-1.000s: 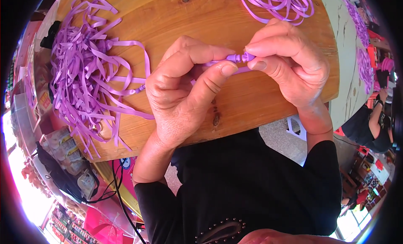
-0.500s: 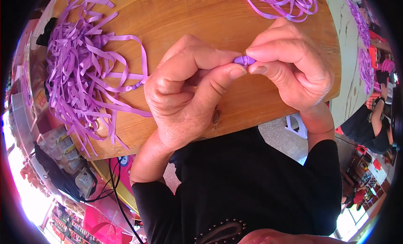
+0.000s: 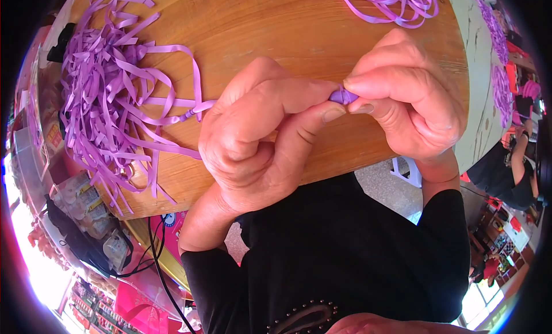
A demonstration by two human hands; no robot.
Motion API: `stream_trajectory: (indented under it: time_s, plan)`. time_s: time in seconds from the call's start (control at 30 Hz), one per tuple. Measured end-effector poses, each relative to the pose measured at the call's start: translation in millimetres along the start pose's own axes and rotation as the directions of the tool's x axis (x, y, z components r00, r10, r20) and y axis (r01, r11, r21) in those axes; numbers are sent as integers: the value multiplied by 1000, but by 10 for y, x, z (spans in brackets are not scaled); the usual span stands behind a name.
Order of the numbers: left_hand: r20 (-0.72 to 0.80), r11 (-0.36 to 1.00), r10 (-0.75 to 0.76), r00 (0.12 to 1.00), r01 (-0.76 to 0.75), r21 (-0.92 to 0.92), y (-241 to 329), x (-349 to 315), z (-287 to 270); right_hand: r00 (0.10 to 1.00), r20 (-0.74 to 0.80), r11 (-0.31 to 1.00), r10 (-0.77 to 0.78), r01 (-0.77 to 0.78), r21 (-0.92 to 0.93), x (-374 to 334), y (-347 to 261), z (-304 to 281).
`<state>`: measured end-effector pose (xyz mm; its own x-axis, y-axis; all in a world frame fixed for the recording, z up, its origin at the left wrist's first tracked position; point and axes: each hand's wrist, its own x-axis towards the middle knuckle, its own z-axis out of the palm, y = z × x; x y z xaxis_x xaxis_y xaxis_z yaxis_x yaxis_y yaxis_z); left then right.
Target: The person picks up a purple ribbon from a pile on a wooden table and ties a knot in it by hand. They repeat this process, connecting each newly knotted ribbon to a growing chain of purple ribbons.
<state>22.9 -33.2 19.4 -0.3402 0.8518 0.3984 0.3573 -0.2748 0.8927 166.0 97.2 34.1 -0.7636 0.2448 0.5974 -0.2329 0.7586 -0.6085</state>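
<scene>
Between my two hands, above the wooden table, a short wound piece of purple ribbon (image 3: 344,96) shows at the fingertips. My left hand (image 3: 259,133) pinches its left end between thumb and forefinger. On the other end, the thumb and forefinger of my right hand (image 3: 408,92) are closed the same way. Most of the held ribbon is hidden by the fingers. A tangled heap of purple ribbons (image 3: 106,87) lies left of my left hand, and a strand with a small wound knot (image 3: 188,114) runs from it to behind that hand.
Looped purple ribbon (image 3: 394,3) lies at the table's far right. The wooden table (image 3: 241,23) has its near edge against my body. A pale worn surface (image 3: 480,58) adjoins on the right. Black cables (image 3: 154,248) hang at the lower left. Another person (image 3: 500,176) is at the far right.
Both hands have shifted slightly right and nearer to me, still pinching the ribbon. The strand behind my left hand has moved a little.
</scene>
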Motion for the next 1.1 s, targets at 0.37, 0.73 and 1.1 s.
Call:
stream_trajectory:
  time_s: [0.37, 0.73, 1.1]
  plan:
    - [20, 989, 139, 990, -140, 41, -67, 10, 23, 998, 68, 999, 1, -5, 51, 28, 23, -55]
    - [12, 993, 51, 999, -49, -104, -63, -33, 71, 996, 83, 992, 13, -23, 125, 5, 62, -32]
    - [24, 970, -116, 993, 119, -214, -122, -59, 28, 995, 93, 996, -27, 35, -87, 40, 71, -15]
